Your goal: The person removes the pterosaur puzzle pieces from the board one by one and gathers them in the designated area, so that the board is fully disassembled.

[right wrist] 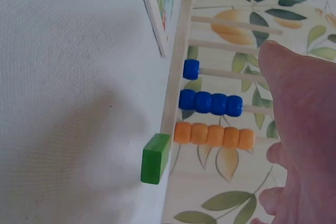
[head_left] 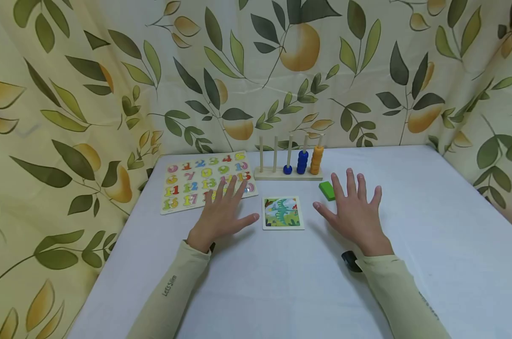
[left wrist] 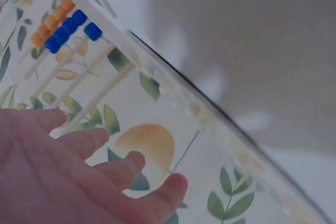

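**Both hands spread wide and empty, kids' learning toys laid out behind them**

So the biggest thing here is the curtain (head_left: 281, 89), cream with leaves and orange fruit, filling the top and left of the head view. Under it, the white table (head_left: 289, 278) takes up most of the lower half.

Two pale green sleeves (head_left: 171, 287) come in from the bottom edge, with lettering on the left one.

Next down is the number board (head_left: 198, 174), left of centre and packed with colourful digits. The left hand (head_left: 220, 214) overlaps its lower right corner in the head view, fingers fanned out, thumb pointing right, holding nothing. The right hand (head_left: 357, 216), right of centre, is splayed the same way, also holding nothing; its wrist view shows it raised off the table.

The wooden peg rack (head_left: 285, 176) stands upright at mid-frame, just right of the board. Below it, dead centre between the hands, lies a square dinosaur picture tile (head_left: 283, 212).

Smaller again: a green block (head_left: 327, 191) near the right hand's fingertips, by the rack's right end.

Tiniest are the beads: five orange beads (head_left: 317, 160) on the rightmost peg, four blue beads (head_left: 302, 162) beside them, then a single blue bead (head_left: 287, 170).
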A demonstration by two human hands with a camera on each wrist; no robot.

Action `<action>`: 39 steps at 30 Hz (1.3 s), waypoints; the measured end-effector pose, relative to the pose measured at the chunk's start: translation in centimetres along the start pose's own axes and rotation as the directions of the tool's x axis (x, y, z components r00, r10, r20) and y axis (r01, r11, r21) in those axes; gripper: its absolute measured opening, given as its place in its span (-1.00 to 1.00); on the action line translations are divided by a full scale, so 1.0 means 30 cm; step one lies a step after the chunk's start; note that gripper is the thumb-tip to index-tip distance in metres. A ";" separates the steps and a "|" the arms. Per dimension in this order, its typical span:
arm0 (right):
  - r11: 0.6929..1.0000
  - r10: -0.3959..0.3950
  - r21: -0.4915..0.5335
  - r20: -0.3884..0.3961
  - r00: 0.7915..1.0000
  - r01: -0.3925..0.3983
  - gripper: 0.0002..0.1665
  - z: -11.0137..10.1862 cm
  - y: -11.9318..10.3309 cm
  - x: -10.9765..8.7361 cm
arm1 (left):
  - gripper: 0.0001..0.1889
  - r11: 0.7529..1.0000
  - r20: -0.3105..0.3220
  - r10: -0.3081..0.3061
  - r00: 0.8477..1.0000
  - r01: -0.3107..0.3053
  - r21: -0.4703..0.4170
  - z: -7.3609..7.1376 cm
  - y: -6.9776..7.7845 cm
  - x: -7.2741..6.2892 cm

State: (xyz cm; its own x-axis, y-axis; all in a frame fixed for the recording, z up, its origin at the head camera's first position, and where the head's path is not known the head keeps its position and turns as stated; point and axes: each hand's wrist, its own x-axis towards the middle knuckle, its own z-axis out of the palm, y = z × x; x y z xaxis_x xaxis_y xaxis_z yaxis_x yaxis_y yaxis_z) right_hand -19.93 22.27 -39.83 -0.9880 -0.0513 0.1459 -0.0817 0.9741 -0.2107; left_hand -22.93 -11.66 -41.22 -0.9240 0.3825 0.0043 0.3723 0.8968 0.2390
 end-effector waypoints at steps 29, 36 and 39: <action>0.998 -0.001 0.064 0.110 0.994 -0.006 0.16 -0.003 0.002 0.002 | -0.20 0.988 0.276 0.105 0.955 -0.068 -0.140 0.058 0.041 0.003; 0.997 -0.017 0.078 0.142 0.990 0.006 0.14 -0.002 0.002 0.004 | -0.25 0.984 0.251 0.119 0.961 -0.080 -0.159 0.065 0.048 0.006; 0.997 -0.021 0.076 0.152 0.988 0.010 0.14 0.005 0.002 0.004 | -0.24 0.984 0.244 0.116 0.963 -0.078 -0.162 0.070 0.060 0.014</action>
State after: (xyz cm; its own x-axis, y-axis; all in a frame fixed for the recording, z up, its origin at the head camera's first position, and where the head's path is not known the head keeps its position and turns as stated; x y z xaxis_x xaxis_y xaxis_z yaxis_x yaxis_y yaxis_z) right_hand -20.08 22.29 -39.96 -0.9945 -0.1048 0.0013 -0.1010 0.9541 -0.2818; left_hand -22.48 -9.43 -42.82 -0.8250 0.5268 -0.2047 0.4239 0.8163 0.3924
